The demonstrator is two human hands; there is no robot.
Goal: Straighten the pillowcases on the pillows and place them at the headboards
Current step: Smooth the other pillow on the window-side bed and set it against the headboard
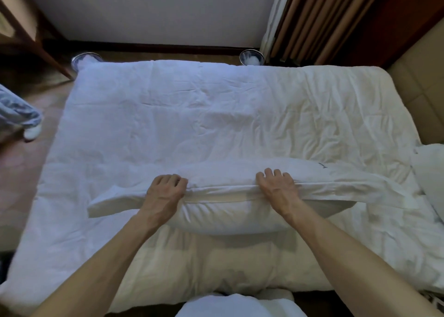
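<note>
Bare forearms (108,256) stretch out over the near side of the white duvet (192,114). The left hand (165,191) and right hand (276,187) each curl their fingers over the top edge of the pillow (228,213), gripping the pillowcase (348,187). The pillow lies crosswise on the duvet's near half, with loose case trailing right toward a second pillow (430,172) near the beige headboard (420,88).
</note>
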